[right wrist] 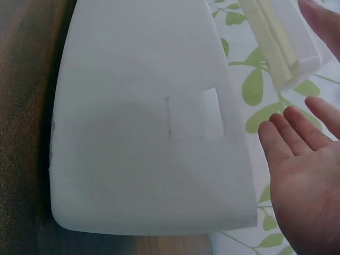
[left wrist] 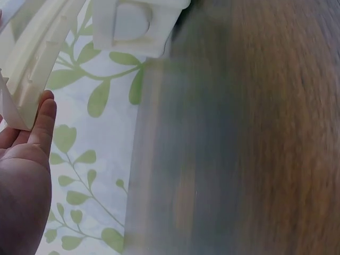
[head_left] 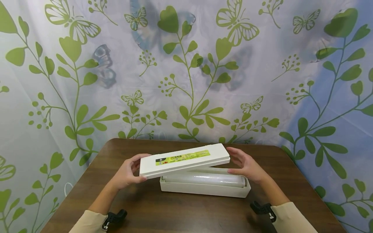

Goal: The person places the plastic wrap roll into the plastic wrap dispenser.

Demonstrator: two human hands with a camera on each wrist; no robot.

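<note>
My left hand [head_left: 129, 170] grips the left end of a long white lid [head_left: 186, 158] with a yellow-green label. The lid is tilted, its right end higher, above an open white cling film box [head_left: 204, 189]. In the left wrist view the left fingers [left wrist: 45, 119] hold the end of the lid, whose ribbed inside shows. A roll of cling film [head_left: 204, 179] lies inside the box. My right hand [head_left: 247, 166] is spread beside the lid's raised right end and over the box's right end. In the right wrist view its fingers [right wrist: 289, 133] are loosely extended, apart from the lid.
The box stands on a brown wooden table [head_left: 189, 212] with rounded far corners. Behind the table hangs a curtain [head_left: 189, 81] printed with green leaves and butterflies. Black straps [head_left: 116, 216] are worn at both wrists, beside cream sleeves [head_left: 90, 223].
</note>
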